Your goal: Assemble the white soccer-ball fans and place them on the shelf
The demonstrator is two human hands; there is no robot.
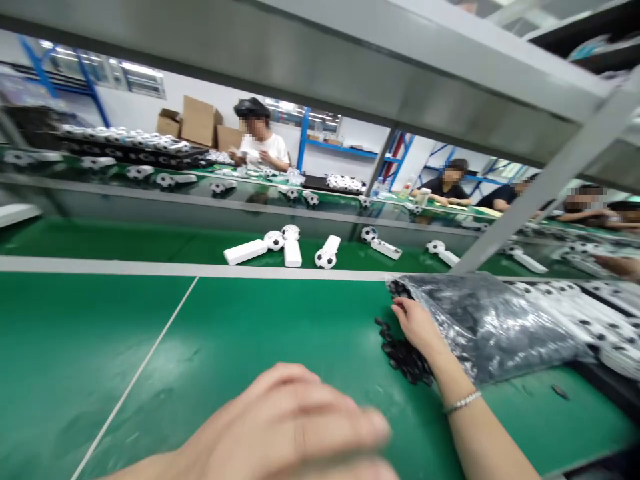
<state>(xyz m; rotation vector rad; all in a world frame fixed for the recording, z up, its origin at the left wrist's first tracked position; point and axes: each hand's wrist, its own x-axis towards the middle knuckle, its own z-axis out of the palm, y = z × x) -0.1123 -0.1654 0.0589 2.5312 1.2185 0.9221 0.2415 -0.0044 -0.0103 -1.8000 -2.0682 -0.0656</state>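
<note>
My left hand point(295, 427) is blurred in the near foreground, above the green work surface point(240, 340). Its fingers stretch to the right, and I see nothing held in them. Farther right, my right hand point(417, 325) is at the mouth of a clear plastic bag point(495, 327) full of dark parts. Its fingers are slightly bent and apart, with nothing visible between them. A loose heap of small black pieces point(407, 360) lies just under that hand, partly covered by the wrist. A beaded bracelet point(463, 402) circles the right wrist.
White pieces with football-patterned ends, one a white handle piece point(327, 252), lie on a green belt point(165, 243) beyond a pale rail point(125, 268). More fill a tray point(613, 333) at right. A grey post point(550, 180) slants over the bag. Several people work across the line.
</note>
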